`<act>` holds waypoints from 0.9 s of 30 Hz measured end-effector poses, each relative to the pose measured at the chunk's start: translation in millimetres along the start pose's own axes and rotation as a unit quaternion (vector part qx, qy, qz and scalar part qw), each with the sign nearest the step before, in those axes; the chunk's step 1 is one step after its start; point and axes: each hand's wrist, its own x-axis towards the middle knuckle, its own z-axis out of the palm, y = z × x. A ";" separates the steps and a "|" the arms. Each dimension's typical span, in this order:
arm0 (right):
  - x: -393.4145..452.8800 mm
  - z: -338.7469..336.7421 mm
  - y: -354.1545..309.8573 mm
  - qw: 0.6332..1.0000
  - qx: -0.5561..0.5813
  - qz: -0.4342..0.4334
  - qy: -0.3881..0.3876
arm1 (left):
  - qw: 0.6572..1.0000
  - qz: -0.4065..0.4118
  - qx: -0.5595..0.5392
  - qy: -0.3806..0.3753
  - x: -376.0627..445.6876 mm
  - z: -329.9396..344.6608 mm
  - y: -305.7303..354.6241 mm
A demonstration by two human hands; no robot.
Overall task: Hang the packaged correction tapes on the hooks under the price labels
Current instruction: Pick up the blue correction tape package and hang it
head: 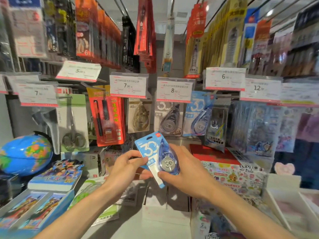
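Observation:
A blue and white packaged correction tape (153, 152) marked "30" is held tilted in front of me, below the hooks. My left hand (127, 167) pinches its left edge and my right hand (183, 169) grips its lower right side. Above, price labels read 7.90 (128, 86), 8 (174, 91) and 6 (225, 78). Correction tapes hang beneath them: a beige one (139, 116), a grey one (170, 120) and a matching blue one (198, 114).
Scissors (73, 125) and a red pen pack (107, 118) hang at the left. A globe (25, 154) and colourful books (57, 175) lie lower left. A red box (214, 152) and patterned packs (238, 178) are at the right. More packs hang overhead.

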 end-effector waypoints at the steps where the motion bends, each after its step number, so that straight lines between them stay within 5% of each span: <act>1: -3.4 -6.4 1.8 1.000 0.001 0.001 0.012 | 1.000 0.014 0.014 -0.005 -0.9 5.3 3.6; 8: -33.9 -58.1 25.0 0.998 0.006 0.029 0.058 | 0.958 0.157 0.241 -0.018 -10.1 47.3 23.4; 12: -54.7 -87.1 38.3 0.998 -0.003 0.038 0.050 | 0.879 0.278 0.384 0.048 -10.0 55.2 36.1; 17: -66.1 -107.4 57.9 0.990 0.027 0.058 0.124 | 0.702 0.510 0.488 0.097 2.1 72.2 88.5; 20: -66.0 -107.4 65.0 0.984 0.036 0.063 0.160 | 0.633 0.567 0.515 0.116 12.7 88.9 121.1; 27: -60.9 -101.4 64.3 0.975 0.047 0.044 0.213 | 0.571 0.607 0.541 0.114 26.9 111.6 151.7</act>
